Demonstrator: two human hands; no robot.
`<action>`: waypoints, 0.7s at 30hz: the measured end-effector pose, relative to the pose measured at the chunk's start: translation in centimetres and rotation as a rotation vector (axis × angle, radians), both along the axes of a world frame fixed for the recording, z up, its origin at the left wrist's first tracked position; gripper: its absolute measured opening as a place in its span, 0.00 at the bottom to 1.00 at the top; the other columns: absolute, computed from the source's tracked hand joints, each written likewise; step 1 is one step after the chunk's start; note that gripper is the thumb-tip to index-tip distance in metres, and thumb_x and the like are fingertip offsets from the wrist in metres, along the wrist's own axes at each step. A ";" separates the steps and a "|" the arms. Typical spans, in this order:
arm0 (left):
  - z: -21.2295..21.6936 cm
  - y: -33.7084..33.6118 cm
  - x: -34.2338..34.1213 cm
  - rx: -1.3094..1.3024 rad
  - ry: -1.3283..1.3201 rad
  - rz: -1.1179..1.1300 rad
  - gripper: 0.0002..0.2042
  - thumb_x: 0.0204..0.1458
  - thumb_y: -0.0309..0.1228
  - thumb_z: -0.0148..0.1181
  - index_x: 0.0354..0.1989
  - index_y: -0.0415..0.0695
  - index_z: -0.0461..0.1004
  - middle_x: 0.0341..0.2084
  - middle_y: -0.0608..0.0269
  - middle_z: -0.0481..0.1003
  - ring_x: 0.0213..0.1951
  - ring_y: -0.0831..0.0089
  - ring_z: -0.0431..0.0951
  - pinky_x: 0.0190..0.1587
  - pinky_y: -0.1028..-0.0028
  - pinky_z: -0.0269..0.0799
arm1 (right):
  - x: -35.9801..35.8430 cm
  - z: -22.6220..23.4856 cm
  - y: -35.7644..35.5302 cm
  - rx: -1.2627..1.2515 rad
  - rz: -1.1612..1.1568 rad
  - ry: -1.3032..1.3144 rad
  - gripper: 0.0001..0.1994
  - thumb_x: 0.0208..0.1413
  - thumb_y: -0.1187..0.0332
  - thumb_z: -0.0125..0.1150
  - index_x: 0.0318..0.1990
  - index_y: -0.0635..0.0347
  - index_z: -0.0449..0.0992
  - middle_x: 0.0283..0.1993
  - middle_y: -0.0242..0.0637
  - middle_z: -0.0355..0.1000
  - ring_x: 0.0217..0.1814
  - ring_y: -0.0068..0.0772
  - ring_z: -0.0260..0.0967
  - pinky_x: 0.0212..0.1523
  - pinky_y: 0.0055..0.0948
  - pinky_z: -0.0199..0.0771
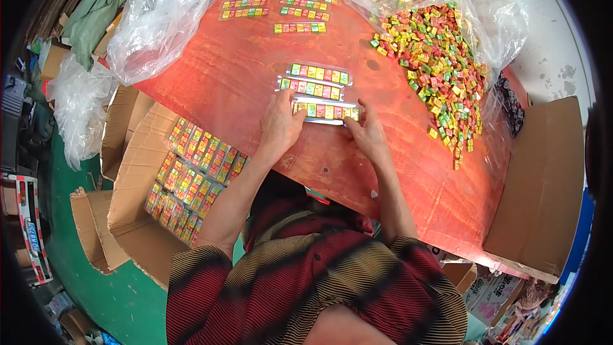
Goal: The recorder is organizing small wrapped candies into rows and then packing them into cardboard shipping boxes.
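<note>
Both my hands are at a clear plastic strip pack (327,112) filled with a row of small red, yellow and green boxes, low over the red table. My left hand (281,121) is closed on the pack's left end, thumb on top. At its right end my right hand (369,129) grips it, the thumb over the edge. Just beyond lie two similar packs: a nearer strip (311,88) touching or overlapping mine, and a farther strip (319,73). The undersides of my fingers are partly hidden.
A heap of loose little boxes (444,67) spreads across the right of the red table (236,83), beside clear plastic bags (491,6). Filled strips (300,27) lie in rows at the far side. Left below stands a cardboard box (137,179) of packed strips; another carton (543,185) is at right.
</note>
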State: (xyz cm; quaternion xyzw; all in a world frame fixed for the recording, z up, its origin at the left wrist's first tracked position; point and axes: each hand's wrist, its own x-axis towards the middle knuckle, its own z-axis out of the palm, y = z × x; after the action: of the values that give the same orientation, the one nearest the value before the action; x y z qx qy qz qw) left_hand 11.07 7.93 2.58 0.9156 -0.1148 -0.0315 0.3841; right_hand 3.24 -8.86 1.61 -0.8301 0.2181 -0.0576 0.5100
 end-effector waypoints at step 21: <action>0.6 0.1 4.8 0.100 -0.023 -0.028 0.23 0.41 0.38 0.58 0.45 0.40 0.65 0.34 0.47 0.71 0.37 0.57 0.71 0.41 0.66 0.66 | 3.9 -1.4 0.2 -0.025 -0.035 -0.190 0.21 0.49 0.69 0.52 0.51 0.65 0.56 0.29 0.35 0.66 0.23 0.22 0.65 0.16 0.20 0.66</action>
State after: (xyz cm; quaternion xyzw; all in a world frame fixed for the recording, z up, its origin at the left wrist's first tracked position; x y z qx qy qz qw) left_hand 15.83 7.99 3.15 0.9322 -0.1304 -0.0323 0.3361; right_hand 7.09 -8.65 0.21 -0.8232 0.1827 -0.1476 0.5169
